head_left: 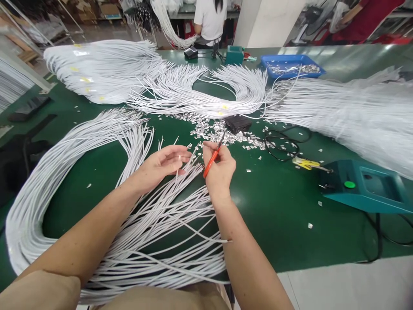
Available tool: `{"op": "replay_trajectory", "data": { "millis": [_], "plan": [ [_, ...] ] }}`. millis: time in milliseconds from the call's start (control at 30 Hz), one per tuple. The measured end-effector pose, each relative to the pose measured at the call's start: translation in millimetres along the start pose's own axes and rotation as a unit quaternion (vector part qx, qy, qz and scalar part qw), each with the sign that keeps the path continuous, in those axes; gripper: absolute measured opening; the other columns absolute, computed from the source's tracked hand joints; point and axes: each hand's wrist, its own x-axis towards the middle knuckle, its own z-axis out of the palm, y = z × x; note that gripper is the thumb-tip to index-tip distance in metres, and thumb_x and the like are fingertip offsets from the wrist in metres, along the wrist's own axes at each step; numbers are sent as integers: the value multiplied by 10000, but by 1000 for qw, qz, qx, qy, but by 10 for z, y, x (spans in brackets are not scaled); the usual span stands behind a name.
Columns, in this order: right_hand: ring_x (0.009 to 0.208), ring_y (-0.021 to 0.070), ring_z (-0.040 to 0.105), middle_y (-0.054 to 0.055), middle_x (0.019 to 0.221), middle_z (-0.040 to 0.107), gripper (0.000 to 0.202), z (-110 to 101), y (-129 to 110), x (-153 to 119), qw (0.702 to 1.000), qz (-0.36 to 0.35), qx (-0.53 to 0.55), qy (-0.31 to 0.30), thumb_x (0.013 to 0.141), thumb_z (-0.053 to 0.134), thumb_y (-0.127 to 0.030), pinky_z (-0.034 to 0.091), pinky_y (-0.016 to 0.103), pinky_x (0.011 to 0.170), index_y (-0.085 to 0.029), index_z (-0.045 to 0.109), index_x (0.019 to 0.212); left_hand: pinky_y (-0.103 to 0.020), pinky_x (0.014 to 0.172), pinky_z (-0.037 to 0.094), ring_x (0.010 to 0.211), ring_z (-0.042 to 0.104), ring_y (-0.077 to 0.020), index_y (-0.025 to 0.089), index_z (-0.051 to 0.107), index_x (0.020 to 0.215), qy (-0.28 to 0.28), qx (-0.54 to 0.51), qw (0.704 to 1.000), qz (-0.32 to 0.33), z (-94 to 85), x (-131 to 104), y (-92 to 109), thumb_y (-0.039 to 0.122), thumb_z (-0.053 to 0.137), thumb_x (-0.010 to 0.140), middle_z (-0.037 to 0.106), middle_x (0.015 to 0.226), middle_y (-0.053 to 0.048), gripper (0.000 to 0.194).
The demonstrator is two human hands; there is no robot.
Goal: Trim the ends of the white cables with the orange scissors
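Note:
Long white cables (29,185) curve round the left of the green table and fan out beneath my forearms. My left hand (164,165) has its fingers bent around the end of a white cable near the middle. Close to its right, my right hand (219,168) is closed on a tool with orange handles (211,162), its dark tip pointing up and away. Cable ends lie between the two hands. Just beyond them, small silvery-white pieces (206,129) are scattered around a small black block (238,123).
More white cable bundles (109,69) lie across the back, with others (348,107) at the right. A blue tray (264,62) holds small pieces. At right are a teal machine (364,185), yellow-handled tool (305,163) and black cords. Two people are beyond the table.

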Motion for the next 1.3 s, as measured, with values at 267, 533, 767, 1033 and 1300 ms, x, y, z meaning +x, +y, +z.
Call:
{"op": "replay_trajectory", "data": {
  "millis": [267,533,767,1033,1300],
  "plan": [
    [767,140,607,9,820,686,142,51,-41,-50,991,-10,26,-130,782,628,-312,464,266,750,-199,712,801,-325,806,556,764,650,-133,187,673,1072,63,67,996,-8,-6,16,-66,337,687,818,683,944,-37,296],
    [656,122,534,-7,711,641,199,75,-30,-65,978,89,62,-177,682,704,-369,428,251,636,-178,713,734,-300,828,522,869,649,-153,188,626,1147,68,51,996,20,26,22,-97,294,715,785,690,993,-48,387],
    [600,107,474,-24,629,577,253,24,-11,10,970,129,-11,-204,752,626,-421,384,252,616,-179,685,716,-287,795,513,714,665,-127,175,635,1055,115,26,993,0,-14,38,-40,287,788,702,682,738,21,402],
    [635,144,512,34,735,637,192,-37,70,36,894,-64,-363,-254,813,529,-311,324,271,586,-195,625,695,-293,761,529,683,660,-133,151,675,840,137,49,989,10,-6,46,-7,292,803,668,706,739,-15,257],
    [754,176,569,61,781,652,187,-62,65,36,849,-154,-426,-273,845,533,-241,331,288,636,-194,606,679,-306,752,543,709,660,-148,150,677,840,133,112,984,39,-5,44,-13,312,750,723,717,795,-41,213]
  ]
}}
